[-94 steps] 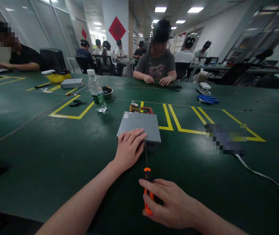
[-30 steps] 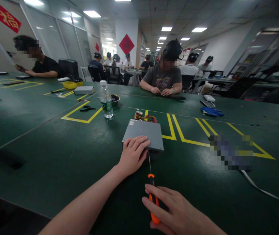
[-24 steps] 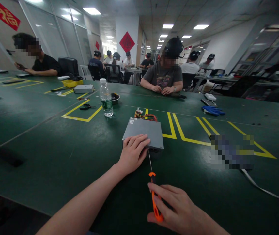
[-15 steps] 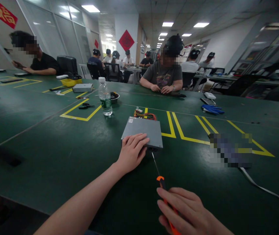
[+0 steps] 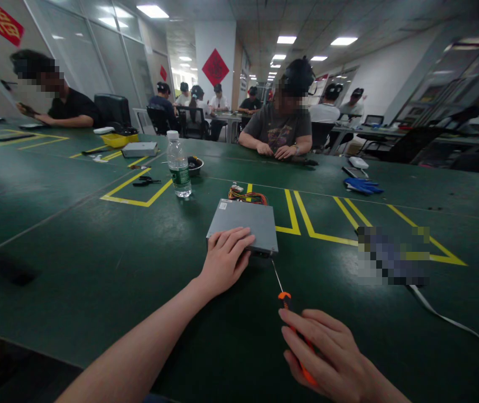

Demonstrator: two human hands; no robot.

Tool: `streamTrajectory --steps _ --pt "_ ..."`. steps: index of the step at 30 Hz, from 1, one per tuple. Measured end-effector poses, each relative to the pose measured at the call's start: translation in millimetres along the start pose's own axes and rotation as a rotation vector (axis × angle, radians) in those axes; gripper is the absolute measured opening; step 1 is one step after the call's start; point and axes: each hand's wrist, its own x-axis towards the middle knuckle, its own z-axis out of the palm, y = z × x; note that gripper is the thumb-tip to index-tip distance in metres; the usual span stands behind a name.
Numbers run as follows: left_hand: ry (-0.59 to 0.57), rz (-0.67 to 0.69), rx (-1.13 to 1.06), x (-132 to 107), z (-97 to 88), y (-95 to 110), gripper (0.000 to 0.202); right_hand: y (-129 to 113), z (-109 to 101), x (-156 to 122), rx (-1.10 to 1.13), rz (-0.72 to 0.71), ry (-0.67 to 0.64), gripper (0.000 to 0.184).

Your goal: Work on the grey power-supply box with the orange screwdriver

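Observation:
A grey computer power supply [image 5: 247, 217] lies on the green table. My left hand [image 5: 226, 258] rests flat over its near left part, fingers stretched out across the top and partly spread. In my right hand [image 5: 329, 350] is a screwdriver [image 5: 284, 300] with an orange and black handle, gripped between thumb and fingers. Its thin shaft points up and away, the tip at the near right corner of the power supply's front face. Whether the tip sits in a screw is too small to tell. Bundled coloured cables [image 5: 247, 195] come out behind the case.
Left of the power supply stands a water bottle [image 5: 179, 168], with a small bowl [image 5: 195, 165] behind it. Pliers [image 5: 145, 181] lie farther left. Blue gloves [image 5: 363, 186] and a blurred-out device [image 5: 393, 257] with a white cable are to the right. A co-worker [image 5: 281, 126] sits opposite.
The screwdriver and my right hand have shifted right, taking the tip from the middle of the front face to its right corner. My left hand stays on the power supply.

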Motion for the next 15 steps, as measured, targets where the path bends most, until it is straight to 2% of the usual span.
streamTrajectory --steps 4,7,9,12,13,15 --pt "-0.006 0.000 -0.011 0 -0.8 0 0.031 -1 5 -4 0.011 0.013 -0.018 0.015" --pt "-0.004 -0.005 -0.016 0 0.0 0 0.030 -3 7 -7 0.104 -0.006 -0.089 0.034" --pt "-0.010 -0.006 -0.014 0 0.1 0 0.030 -5 8 -6 0.147 -0.013 -0.123 0.040" --pt "-0.041 -0.006 0.004 0 -2.9 1 0.031 -8 11 -3 0.161 0.008 -0.095 0.029" --pt "-0.048 -0.009 0.012 0 -4.9 3 0.031 -10 12 -2 0.163 0.041 -0.156 0.020" --pt "-0.073 -0.016 0.028 -1 -9.9 6 0.032 -12 16 0 0.173 0.051 -0.139 0.010"
